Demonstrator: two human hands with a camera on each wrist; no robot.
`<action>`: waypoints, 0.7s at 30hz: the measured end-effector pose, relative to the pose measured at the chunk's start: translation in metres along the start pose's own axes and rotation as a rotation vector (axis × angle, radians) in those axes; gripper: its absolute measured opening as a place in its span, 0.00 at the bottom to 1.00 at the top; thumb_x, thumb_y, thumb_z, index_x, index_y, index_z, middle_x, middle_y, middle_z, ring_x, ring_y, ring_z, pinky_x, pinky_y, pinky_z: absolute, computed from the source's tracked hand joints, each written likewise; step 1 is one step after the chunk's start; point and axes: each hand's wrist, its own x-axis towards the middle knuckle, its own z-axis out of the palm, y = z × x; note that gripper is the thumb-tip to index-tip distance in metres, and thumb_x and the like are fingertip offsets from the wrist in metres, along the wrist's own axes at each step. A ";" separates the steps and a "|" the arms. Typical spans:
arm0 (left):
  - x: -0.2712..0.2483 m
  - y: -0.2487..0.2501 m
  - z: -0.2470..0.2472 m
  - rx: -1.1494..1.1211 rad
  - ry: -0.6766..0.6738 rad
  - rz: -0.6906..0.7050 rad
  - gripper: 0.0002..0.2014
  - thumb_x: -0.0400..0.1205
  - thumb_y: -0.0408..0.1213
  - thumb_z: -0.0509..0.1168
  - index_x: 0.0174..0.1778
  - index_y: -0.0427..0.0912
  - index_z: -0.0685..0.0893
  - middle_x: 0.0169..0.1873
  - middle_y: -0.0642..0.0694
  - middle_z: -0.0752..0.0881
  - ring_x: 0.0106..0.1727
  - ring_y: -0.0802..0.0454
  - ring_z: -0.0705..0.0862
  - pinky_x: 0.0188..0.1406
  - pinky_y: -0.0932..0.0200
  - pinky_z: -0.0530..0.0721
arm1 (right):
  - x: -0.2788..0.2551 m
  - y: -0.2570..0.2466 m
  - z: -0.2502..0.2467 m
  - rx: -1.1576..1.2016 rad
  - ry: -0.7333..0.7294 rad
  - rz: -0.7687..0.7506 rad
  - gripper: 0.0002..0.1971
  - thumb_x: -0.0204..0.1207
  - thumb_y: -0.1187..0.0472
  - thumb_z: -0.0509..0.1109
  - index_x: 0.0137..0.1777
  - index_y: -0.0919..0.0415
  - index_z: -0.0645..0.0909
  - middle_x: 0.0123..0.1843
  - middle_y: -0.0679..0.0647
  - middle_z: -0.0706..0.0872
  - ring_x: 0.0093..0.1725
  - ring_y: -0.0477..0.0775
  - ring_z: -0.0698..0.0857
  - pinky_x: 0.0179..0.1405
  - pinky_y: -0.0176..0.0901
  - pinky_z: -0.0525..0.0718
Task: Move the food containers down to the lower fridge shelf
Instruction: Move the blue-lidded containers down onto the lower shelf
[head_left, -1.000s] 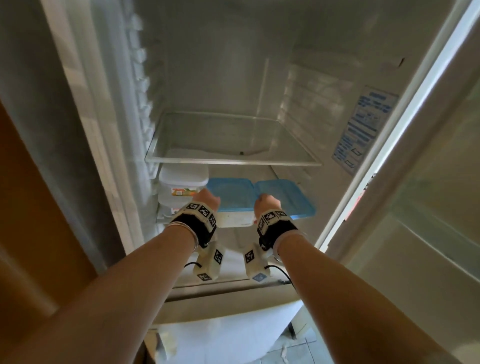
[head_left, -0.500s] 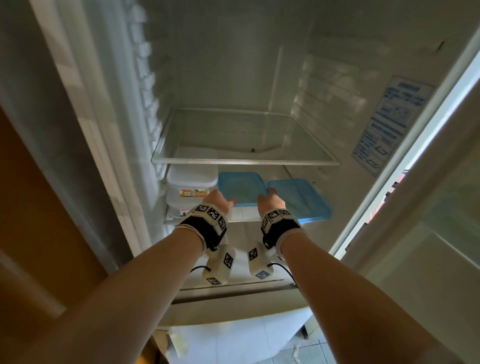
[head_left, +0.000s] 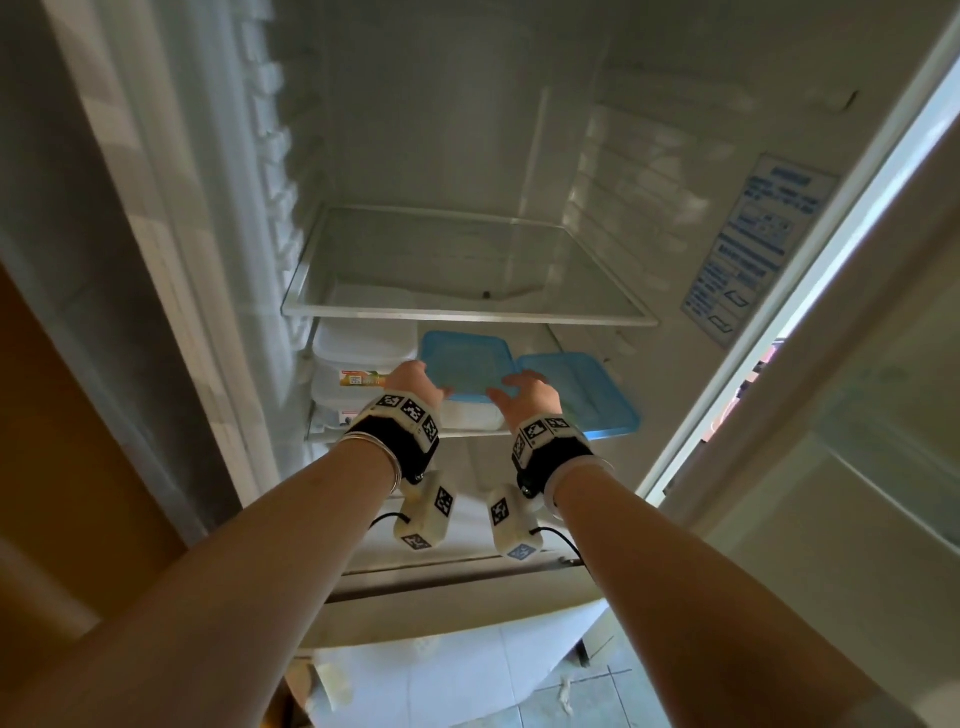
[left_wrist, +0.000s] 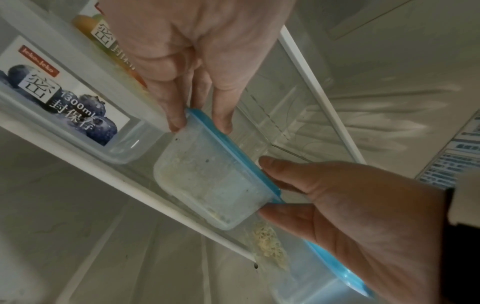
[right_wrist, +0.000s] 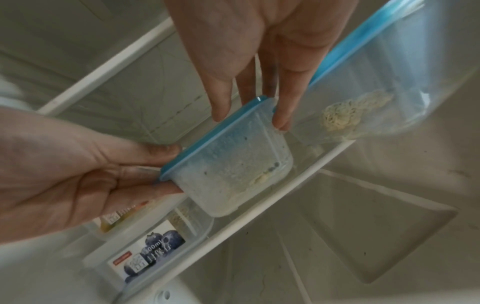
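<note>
Since a second ago both hands are reaching further in: they were hanging at the shelf's front edge and are now closing on the left blue-lidded box (head_left: 467, 371), which is sitting in the middle of the lower shelf (head_left: 467, 432) under the bare glass shelf (head_left: 467, 314). The box is lying between the hands, its long axis running front to back, away from the person. The left hand (head_left: 413, 382) is gripping its left near corner and the right hand (head_left: 527, 397) its right near corner, so both are equally near.

In the left wrist view the left fingers (left_wrist: 176, 115) are straddling the lid rim, one finger under it against the wall, another over the top. The right fingers (right_wrist: 281, 115) are doing the same in the right wrist view, lightly spread and pinching the rim.

The head view is showing only lids and knuckles. The wrist views are showing the clear, frosted wall, some pale food inside, and the box sitting just behind the shelf's white front rail. They are also showing the second blue box (head_left: 582, 392) touching or just beside it on the right, and the stacked white tubs (head_left: 363, 364) with blueberry labels close on the left, leaving little room for the fingers either side.
</note>
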 end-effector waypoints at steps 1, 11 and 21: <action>-0.001 0.001 0.001 0.012 0.005 0.006 0.27 0.79 0.38 0.69 0.72 0.33 0.74 0.67 0.37 0.81 0.68 0.43 0.80 0.67 0.57 0.77 | 0.000 0.000 0.000 0.009 0.000 -0.011 0.23 0.76 0.50 0.71 0.68 0.59 0.79 0.75 0.56 0.74 0.70 0.56 0.79 0.67 0.43 0.76; 0.004 0.001 0.005 0.140 -0.004 0.026 0.20 0.83 0.29 0.60 0.73 0.37 0.75 0.70 0.39 0.80 0.71 0.43 0.78 0.70 0.57 0.75 | 0.010 -0.003 0.002 -0.049 -0.090 -0.028 0.21 0.78 0.57 0.70 0.71 0.55 0.78 0.70 0.56 0.82 0.68 0.57 0.81 0.67 0.42 0.77; 0.019 0.008 0.005 0.184 -0.039 0.021 0.21 0.83 0.25 0.59 0.74 0.38 0.75 0.73 0.38 0.77 0.72 0.43 0.78 0.71 0.58 0.74 | 0.034 -0.006 0.008 -0.011 -0.143 -0.039 0.20 0.82 0.65 0.63 0.74 0.57 0.73 0.74 0.54 0.78 0.71 0.54 0.79 0.66 0.35 0.74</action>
